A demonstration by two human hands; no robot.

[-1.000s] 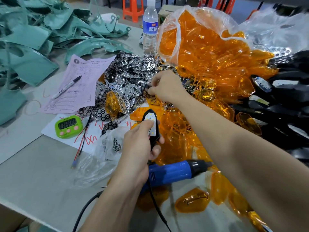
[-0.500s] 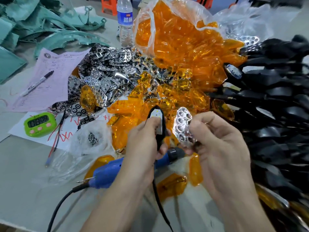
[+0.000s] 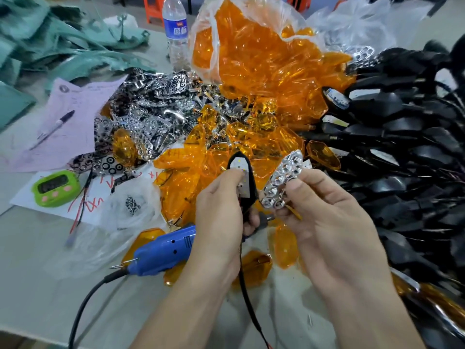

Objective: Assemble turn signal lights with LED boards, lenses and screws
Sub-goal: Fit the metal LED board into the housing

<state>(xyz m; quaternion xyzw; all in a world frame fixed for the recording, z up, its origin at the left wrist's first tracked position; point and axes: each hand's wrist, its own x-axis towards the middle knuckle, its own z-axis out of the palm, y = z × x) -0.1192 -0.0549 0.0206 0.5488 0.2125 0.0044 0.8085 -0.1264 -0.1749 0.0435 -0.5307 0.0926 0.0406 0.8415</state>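
Head view.
Housing (image 3: 252, 183): black, pointed, white LED board (image 3: 242, 164) seated inside, wire (image 3: 247, 298) trailing down. My left hand (image 3: 221, 215) grips it, thumb pressing the board.
Reflector (image 3: 283, 181): chrome, honeycomb cups. My right hand (image 3: 324, 222) pinches its lower end, just beside the housing.
Lenses (image 3: 251, 71): amber, heaped behind.

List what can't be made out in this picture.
Head view:
- digits on the green timer: blurred.
- lower half of the black housing: hidden by the left hand, whose thumb covers part of the LED board.
- front end of the blue screwdriver: mostly behind the left hand.
- lower end of the chrome reflector: covered by the right hand fingers.
- screws in the clear bag: too small to count.
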